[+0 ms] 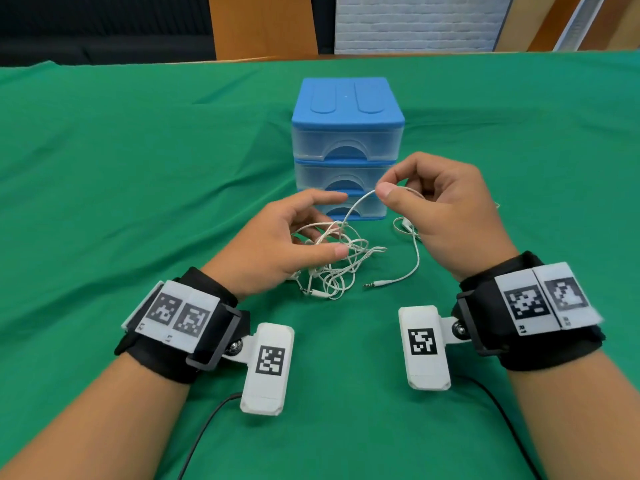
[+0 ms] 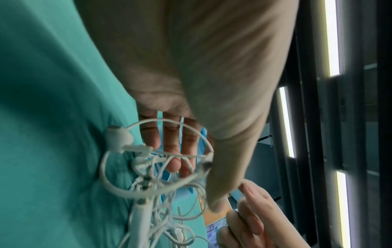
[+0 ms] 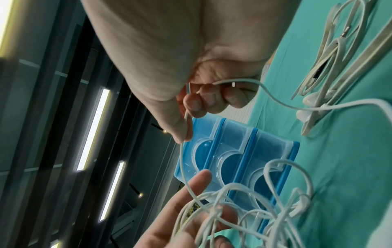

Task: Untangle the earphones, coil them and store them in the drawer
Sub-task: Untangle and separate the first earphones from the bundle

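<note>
White earphones (image 1: pixel 341 263) lie in a tangle on the green cloth, in front of a blue drawer unit (image 1: pixel 348 98) with three clear drawers, all closed. My left hand (image 1: pixel 341 223) hovers over the tangle with fingers spread, and loose loops (image 3: pixel 265 209) lie across them. My right hand (image 1: pixel 382 187) pinches one strand (image 3: pixel 182 167) between thumb and forefinger, lifted above the heap. The jack plug (image 1: pixel 375 284) rests on the cloth. An earbud (image 2: pixel 117 135) hangs near my left palm in the left wrist view.
The green cloth (image 1: pixel 138 168) covers the whole table. More white cable and an inline remote (image 1: pixel 405 222) lie under my right hand. Black leads (image 1: pixel 204 431) run from the wrist cameras toward me. A wooden panel (image 1: pixel 263 26) stands beyond the table's far edge.
</note>
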Available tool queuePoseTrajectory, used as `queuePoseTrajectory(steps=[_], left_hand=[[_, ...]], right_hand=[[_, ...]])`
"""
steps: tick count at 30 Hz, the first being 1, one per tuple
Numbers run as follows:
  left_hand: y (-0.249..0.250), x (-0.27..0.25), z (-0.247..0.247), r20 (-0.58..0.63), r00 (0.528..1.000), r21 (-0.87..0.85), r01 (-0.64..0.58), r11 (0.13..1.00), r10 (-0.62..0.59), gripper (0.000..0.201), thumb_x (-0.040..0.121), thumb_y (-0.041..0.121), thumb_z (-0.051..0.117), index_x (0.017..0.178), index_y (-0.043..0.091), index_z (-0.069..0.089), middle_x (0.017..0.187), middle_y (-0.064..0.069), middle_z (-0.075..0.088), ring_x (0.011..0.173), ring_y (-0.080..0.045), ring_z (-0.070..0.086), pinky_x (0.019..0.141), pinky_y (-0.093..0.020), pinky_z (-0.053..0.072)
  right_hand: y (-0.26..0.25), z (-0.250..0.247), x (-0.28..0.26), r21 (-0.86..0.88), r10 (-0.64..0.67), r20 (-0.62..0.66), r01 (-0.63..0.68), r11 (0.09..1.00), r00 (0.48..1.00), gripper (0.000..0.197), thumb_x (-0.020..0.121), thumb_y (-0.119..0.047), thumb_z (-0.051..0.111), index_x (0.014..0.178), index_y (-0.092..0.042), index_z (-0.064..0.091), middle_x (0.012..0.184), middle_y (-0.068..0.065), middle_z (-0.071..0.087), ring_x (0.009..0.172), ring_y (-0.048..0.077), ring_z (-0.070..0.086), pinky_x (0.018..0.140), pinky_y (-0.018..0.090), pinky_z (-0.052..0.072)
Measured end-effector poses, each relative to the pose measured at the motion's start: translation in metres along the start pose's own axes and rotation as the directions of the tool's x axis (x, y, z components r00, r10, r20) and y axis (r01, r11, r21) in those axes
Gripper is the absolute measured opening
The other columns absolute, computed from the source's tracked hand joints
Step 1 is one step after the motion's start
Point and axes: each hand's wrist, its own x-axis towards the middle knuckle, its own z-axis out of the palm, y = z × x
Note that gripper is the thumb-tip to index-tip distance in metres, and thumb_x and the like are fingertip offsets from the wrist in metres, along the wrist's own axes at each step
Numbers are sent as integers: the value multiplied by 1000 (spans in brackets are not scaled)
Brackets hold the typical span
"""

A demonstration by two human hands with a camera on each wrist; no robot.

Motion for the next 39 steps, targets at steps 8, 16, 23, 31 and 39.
queuePoseTrajectory(steps=[8,16,23,31,39], left_hand=[[0,1,2,-8,1000,24,-18,1000,18,40,85,-1,74,121,12,65,107,-17,71,87,-18,63,87,-33,55],[-3,5,0,-148,989,-146,-25,989,3,26,91,-2,65,117,-2,65,95,-15,72,72,-21,71,74,-31,60],[1,5,2,-173,985,-269,-43,962,-4,27,89,4,65,116,0,65,93,-21,71,70,-19,68,75,-38,54],[1,4,5,-69,998,-410,-28,911,-1,34,90,2,62,124,4,62,97,-17,68,74,-15,63,70,-23,54],[-4,7,-3,-149,988,-358,-8,934,-49,46,84,-5,66,127,11,63,88,-5,54,69,-6,45,60,-16,38]], right_hand=[[2,4,0,-73,0,-43,-3,997,999,13,84,-16,76,98,-17,75,80,-1,64,72,3,56,68,16,42],[-12,3,-4,37,-56,107,52,998,993,17,82,-14,66,74,0,71,56,6,54,53,8,43,52,20,34],[-2,8,-6,-205,111,329,-44,978,938,6,86,-22,75,88,-22,80,54,-4,55,50,4,40,55,21,35],[-1,13,-7,-227,101,411,-6,974,906,11,87,-21,75,76,-16,74,51,-7,43,50,6,33,52,19,30],[-5,3,2,238,46,-22,-40,970,999,18,87,-7,63,72,-15,59,59,-7,44,50,7,33,49,21,24]])
